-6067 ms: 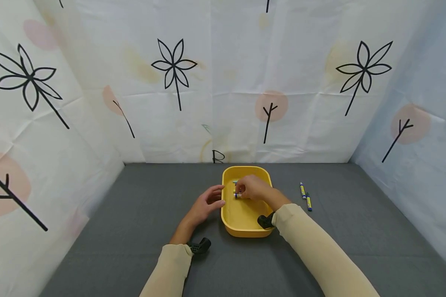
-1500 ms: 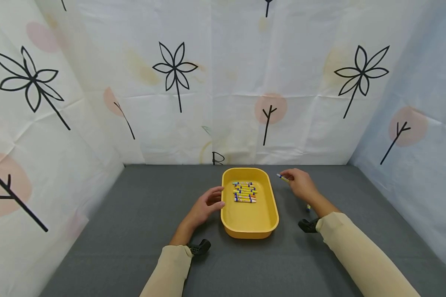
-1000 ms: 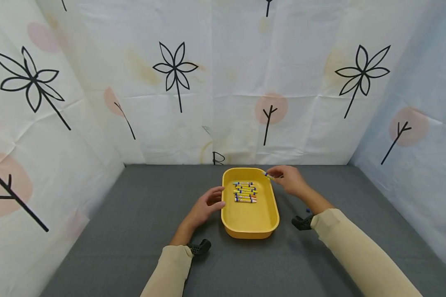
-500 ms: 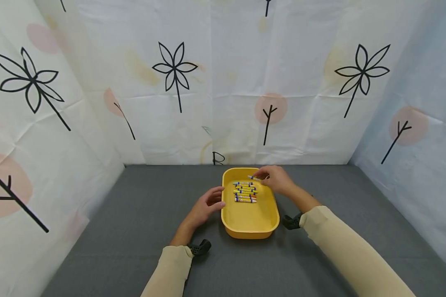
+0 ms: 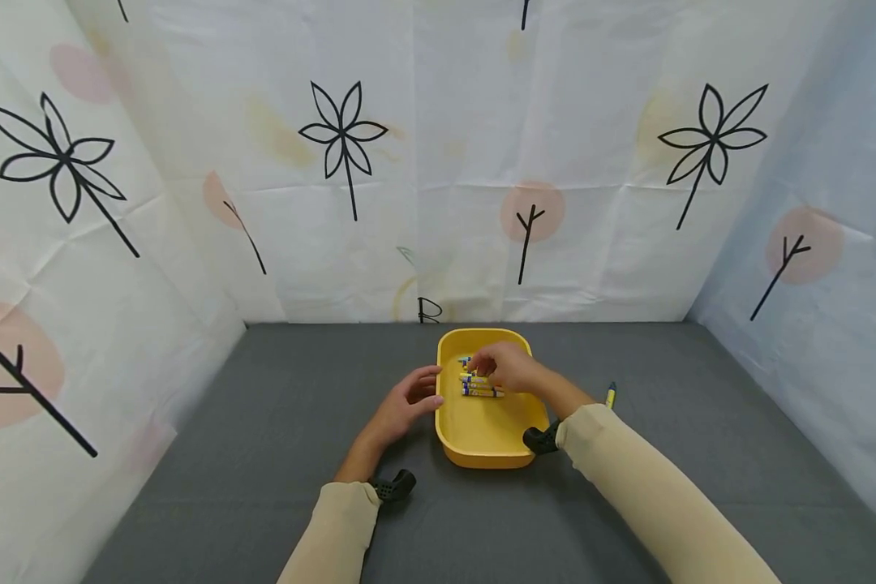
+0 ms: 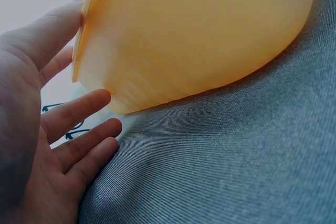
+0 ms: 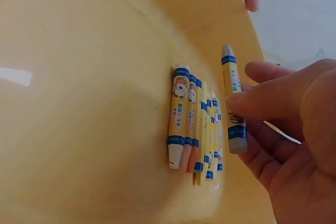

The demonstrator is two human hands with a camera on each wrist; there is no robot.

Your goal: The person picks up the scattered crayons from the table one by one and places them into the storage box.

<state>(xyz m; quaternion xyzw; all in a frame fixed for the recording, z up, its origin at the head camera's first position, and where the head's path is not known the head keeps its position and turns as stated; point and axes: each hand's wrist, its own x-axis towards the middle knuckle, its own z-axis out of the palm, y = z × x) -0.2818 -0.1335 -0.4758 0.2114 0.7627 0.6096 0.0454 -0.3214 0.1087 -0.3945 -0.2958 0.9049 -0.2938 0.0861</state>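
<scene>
A yellow plastic tray (image 5: 482,434) sits on the dark grey cloth. My left hand (image 5: 403,405) touches its left side, fingers extended and spread; in the left wrist view, the thumb (image 6: 58,30) meets the rim. Inside the tray, my right hand (image 5: 509,371) pinches a grey-tipped oil pastel (image 7: 231,77) between thumb and fingers. It hangs above a row of several oil pastels (image 7: 180,108) with yellow and blue wrappers, lying side by side. The hand covers part of that row in the head view.
One more oil pastel (image 5: 611,395) lies on the grey cloth (image 5: 672,454) right of the tray, partly behind the right forearm. A white patterned fabric backdrop (image 5: 453,162) closes off the back and both sides.
Over the last second and a half, my right hand has carried the oil pastel from the cloth on the right, across the rim and over the row. The left hand has stayed put.
</scene>
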